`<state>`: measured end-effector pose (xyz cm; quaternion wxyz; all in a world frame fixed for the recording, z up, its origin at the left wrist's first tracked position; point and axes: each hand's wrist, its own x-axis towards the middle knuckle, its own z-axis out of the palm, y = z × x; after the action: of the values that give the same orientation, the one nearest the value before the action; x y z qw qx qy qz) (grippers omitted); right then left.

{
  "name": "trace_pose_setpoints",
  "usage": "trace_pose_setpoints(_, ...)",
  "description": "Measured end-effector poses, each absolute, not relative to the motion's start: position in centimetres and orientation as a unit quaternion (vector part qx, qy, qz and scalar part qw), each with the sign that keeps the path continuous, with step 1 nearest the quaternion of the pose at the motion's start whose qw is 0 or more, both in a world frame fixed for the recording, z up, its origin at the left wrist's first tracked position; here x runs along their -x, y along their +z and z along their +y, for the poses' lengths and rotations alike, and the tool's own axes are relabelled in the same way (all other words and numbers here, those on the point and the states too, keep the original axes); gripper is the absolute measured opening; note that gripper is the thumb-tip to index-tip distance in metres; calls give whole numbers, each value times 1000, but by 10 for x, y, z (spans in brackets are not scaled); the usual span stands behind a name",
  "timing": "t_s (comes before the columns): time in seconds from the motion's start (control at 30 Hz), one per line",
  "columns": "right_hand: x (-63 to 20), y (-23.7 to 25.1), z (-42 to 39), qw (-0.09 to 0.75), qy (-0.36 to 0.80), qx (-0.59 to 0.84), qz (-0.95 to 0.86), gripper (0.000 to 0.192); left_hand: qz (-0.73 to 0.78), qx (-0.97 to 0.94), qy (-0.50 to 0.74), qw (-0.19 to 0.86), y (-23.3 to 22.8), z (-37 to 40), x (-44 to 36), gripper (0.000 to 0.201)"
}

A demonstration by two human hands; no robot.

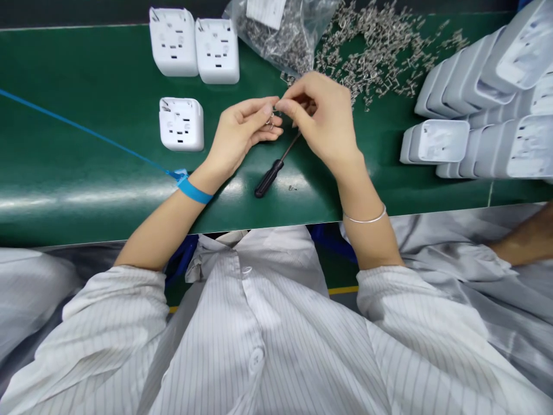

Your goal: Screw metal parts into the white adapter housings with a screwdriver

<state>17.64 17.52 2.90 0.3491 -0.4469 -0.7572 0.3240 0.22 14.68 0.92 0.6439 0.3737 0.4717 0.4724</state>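
Pinching small metal parts, left hand and right hand have room before the near table edge.

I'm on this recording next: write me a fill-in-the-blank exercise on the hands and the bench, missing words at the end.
1. A blue strap circles the person's ____ wrist.
2. The handle of the screwdriver is coloured ____.
3. On the green table, to the left of the screwdriver, the number of white units is ____.
4. Most of the loose metal parts lie to the ____ of the clear bag.

Missing words: left; black; three; right.
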Motion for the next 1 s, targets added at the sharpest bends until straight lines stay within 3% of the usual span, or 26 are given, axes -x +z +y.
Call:
trace_pose_setpoints(0.2,-176,31,174,346,424,446,-708,8,467,-387,474,639,7,147,-2,11)
trace_pose_setpoints(0.63,-183,32,176,322,548,417,-649,38,468,-373,493,631,-8,147,-1,17)
trace_pose_setpoints(1.0,-176,33,172,320,567,417,-634,14,441,-451,494,598,-5,143,-2,22)
